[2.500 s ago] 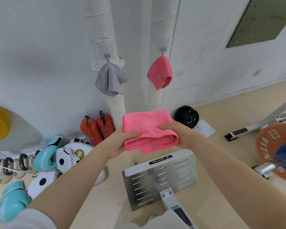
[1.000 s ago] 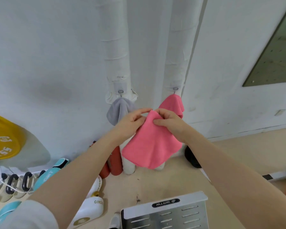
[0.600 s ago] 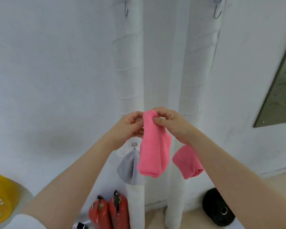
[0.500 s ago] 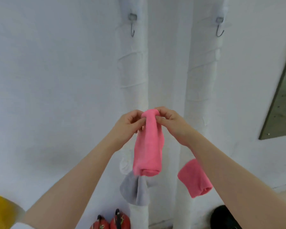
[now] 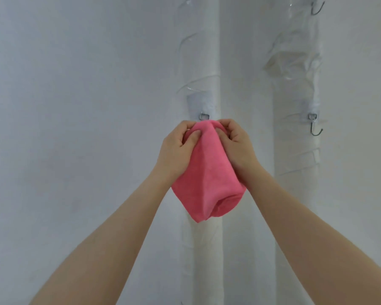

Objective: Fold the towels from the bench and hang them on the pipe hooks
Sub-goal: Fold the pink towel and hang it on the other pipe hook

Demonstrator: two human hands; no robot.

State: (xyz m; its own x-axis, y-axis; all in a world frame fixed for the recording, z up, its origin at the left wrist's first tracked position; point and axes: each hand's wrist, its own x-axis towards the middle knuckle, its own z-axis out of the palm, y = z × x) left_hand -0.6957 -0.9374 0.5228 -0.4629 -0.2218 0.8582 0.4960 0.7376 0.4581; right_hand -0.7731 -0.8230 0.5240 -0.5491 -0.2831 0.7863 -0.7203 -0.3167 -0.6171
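The folded pink microfibre towel [image 5: 207,172] is held up near the middle of the view, against the left white wrapped pipe [image 5: 199,62], with its gathered top edge just below the small metal hook bracket [image 5: 204,116] fixed to that pipe. The hook itself is hidden behind the cloth and the fingers, so whether the towel is already caught on it cannot be told. From the gathered top the towel hangs down and widens, and its rolled lower fold lies at about 6 o'clock from the hands (a rounded pouch shape is formed there).

The top of the towel is pinched by both hands. At 9 o'clock from the towel's peak, the left hand [image 5: 176,148] is curled, with the cloth squeezed between its thumb and bent fingers. At 3 o'clock from the peak, the right hand [image 5: 238,144] is likewise curled, its fingertips pressed into the fabric and its thumb tucked behind the fold. The 2 hands are close together, separated only by the ridge of cloth. Both bare forearms are raised from the lower corners of the view.

At 3 o'clock from the hands, well apart, a second white wrapped pipe [image 5: 297,172] is seen, and a bare metal S-hook [image 5: 315,128] hangs from a bracket on it. Another metal hook [image 5: 317,8] is partly visible at the upper edge, at about 1 o'clock. Behind the pipes, a plain white wall [image 5: 75,106] fills the view.
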